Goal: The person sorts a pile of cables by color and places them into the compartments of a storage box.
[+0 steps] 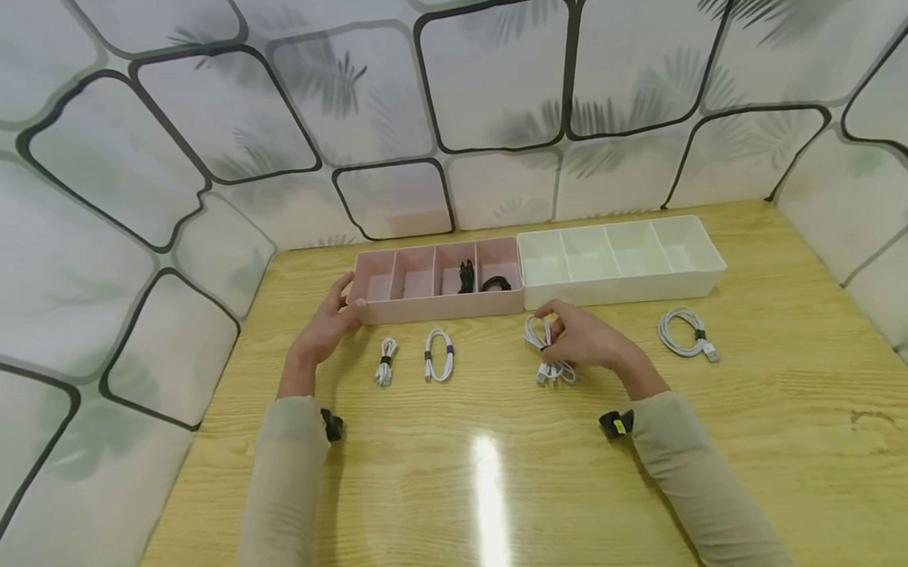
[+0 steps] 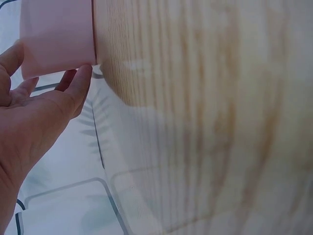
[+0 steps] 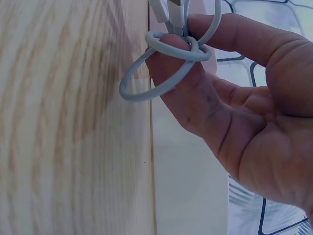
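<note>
Right grip [image 1: 582, 337] pinches 1 looped white cable bundle [image 1: 555, 371] with pale plugs.

No legible text, label, brand, number or sign was found in the head, left wrist or right wrist view. The black right wrist camera [image 1: 609, 426], at the cuff of the sleeve [image 1: 677, 442], bears a small yellow patch [image 1: 620, 427]; whether the patch carries print cannot be determined at this size.
</note>
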Available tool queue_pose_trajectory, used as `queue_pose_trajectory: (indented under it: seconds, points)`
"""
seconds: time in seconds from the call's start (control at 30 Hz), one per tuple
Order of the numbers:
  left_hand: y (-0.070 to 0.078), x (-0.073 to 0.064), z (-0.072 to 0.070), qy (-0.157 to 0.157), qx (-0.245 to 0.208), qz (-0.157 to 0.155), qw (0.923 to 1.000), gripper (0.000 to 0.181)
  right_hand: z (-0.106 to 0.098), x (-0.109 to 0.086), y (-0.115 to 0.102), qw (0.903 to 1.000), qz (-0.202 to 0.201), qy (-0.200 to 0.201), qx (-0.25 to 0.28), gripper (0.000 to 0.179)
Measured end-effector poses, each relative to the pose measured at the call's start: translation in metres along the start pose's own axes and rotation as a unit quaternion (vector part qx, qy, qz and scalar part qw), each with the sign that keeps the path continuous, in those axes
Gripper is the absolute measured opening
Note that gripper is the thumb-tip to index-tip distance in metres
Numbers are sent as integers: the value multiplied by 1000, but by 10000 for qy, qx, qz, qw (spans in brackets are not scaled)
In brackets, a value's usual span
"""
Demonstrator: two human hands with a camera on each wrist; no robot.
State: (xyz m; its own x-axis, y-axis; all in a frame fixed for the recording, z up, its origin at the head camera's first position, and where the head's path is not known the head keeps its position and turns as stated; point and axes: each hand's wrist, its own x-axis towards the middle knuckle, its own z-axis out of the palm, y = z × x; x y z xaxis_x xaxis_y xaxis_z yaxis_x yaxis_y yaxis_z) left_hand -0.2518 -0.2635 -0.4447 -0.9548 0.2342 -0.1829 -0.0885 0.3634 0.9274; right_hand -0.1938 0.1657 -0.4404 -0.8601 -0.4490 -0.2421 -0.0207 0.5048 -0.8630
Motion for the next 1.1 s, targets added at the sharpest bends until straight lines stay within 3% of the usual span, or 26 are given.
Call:
queue_pose_trajectory:
  seconds: [0.5,0.83,1.03,1.1]
  points:
    - [-3,0,2,17,-47,101,9999,68,-3,-4,-1,9979,17,55,648,68]
    - [-4,0,-3,-101,-132,132,9998,69,-12,-6,-4,9947,-211,48,1005,67]
    - [16,-11,0,-196,-160,37,9997,69,-15,-9,-7,9944,-203,95,1035,68]
    - [16,-9,1,-206,-205,46,9996,68,-18,-11,-8,9944,-238,81,1023,67]
